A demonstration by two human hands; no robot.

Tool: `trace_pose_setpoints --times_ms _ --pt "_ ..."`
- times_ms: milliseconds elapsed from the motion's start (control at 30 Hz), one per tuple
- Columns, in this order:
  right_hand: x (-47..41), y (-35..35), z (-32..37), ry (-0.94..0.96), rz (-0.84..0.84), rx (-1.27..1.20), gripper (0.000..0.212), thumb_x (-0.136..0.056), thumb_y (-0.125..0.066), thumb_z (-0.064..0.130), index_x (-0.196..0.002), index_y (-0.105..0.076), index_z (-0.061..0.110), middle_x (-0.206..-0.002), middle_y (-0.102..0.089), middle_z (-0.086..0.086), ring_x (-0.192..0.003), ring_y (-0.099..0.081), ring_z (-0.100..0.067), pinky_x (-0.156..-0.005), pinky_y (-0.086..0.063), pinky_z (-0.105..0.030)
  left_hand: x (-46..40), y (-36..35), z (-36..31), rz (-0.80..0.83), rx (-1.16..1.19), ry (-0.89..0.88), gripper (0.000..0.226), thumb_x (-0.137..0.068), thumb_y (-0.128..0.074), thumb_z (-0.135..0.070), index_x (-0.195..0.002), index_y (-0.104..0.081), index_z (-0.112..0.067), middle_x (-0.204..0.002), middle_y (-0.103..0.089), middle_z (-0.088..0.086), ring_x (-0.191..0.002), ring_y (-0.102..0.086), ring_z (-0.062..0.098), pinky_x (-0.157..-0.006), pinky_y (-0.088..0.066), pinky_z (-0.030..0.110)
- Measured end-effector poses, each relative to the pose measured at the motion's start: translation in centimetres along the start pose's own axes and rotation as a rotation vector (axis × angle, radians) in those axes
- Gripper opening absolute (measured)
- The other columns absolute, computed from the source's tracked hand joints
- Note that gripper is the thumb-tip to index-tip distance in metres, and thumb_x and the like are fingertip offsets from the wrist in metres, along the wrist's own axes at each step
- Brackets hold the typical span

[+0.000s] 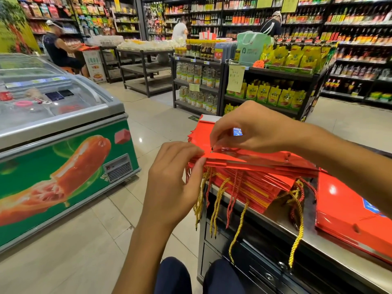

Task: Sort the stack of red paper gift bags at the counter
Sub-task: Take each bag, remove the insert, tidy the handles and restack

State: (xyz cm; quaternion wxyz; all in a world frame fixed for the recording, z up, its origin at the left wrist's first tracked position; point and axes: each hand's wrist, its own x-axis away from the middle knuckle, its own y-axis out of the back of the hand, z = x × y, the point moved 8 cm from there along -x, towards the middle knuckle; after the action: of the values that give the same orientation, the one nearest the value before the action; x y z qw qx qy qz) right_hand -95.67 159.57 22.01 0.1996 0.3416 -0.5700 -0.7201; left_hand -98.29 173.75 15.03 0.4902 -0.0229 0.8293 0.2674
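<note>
- The stack of red gift bags (pixel 254 179) lies flat on the near-left end of the counter (pixel 331 259), its edge jutting past the corner so the red and yellow cord handles (pixel 216 200) dangle free over the side.
- The left hand (pixel 176 179) pinches the near-left corner of the top bag (pixel 244 157) between thumb and fingers, apparently to lift that one sheet away from those below.
- The right hand (pixel 252 128) reaches over from the right, its fingers curled down and pinching at the top bag's upper face near a small dark punched hole, most likely to steady the bag or tease out its cord; the exact thing nipped is too small to tell.
- A second pile of flat red bags (pixel 350 217) sits on the counter just right of the stack, likely where sorted bags go.
- The overhang seems deliberate: it keeps the cords from tangling under the paper, though the pile could slide off if tugged leftwards.
- To the left stands a chest freezer (pixel 63 145) with a glass lid; far shelves (pixel 271 90) hold yellow pouches and bottles.
</note>
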Motion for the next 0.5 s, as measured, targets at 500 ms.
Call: trace_pose_setpoints --times_ms 500 --pt "-0.5 0.2 0.8 -0.003 0.033 0.102 0.023 -0.095 -0.068 0.014 -0.114 -0.076 0.023 -0.099 -0.077 0.012 -0.088 -0.071 -0.002 -0.080 -0.051 -0.015 -0.5 0.1 1.0 -0.107 0.207 0.339 0.011 -0.093 -0.073 -0.013 -0.100 -0.077 -0.021 -0.096 -0.070 -0.013 -0.097 -0.067 0.008 -0.084 -0.060 0.036"
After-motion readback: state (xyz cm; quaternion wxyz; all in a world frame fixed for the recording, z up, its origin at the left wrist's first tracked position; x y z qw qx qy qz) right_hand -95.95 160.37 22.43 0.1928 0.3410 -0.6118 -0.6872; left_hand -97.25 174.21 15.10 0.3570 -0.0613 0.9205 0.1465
